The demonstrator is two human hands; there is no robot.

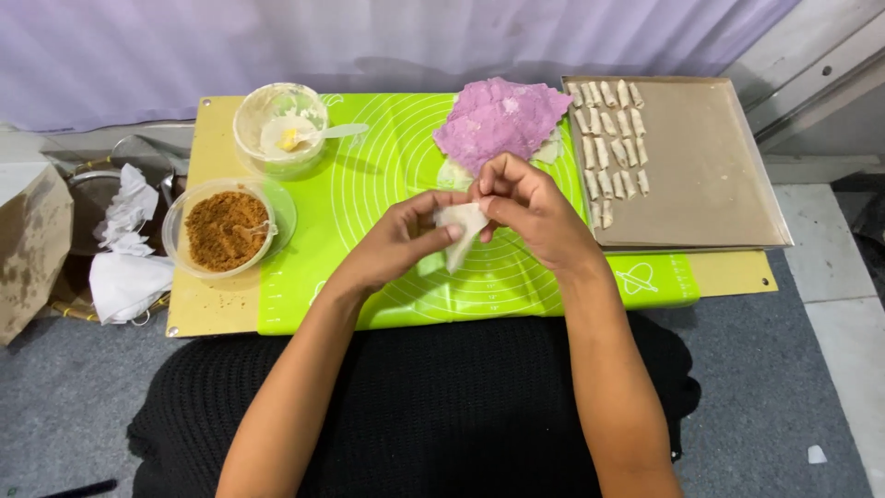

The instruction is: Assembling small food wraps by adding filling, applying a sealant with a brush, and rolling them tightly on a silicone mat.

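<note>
Forearms reach forward over a black knitted garment (415, 406) at the near edge of the view. Both hands meet above the middle of a green silicone mat (387, 184), which lies on a pale board (212, 304) serving as the tabletop.

Left hand (401, 242): grip closed narrow on a white pastry wrapper (464, 231), thumb on top and fingers beneath its left side. Right hand (530, 207): fingertips pinched tight on the wrapper's upper right edge. The wrapper is held off the mat, between the two hands. It is folded to a rough triangle; its long axis runs from the upper edge at the fingertips down to a point, which aims toward the person and slightly left.

Left of the hands, a clear bowl of brown crumbly filling (224, 229) stands on the board's left edge. Crumpled white paper (124, 254) lies beyond the board, further left.

Farther back, a clear bowl holding pale paste and a white spoon (281, 129) stands at the mat's far left corner. A pink cloth (502, 118) lies on the mat's far side, covering a stack of which only pale edges show.

To the right, a metal tray (710, 175) lined with brown paper carries small rolled pastries (613, 138) in rows along its left side.
</note>
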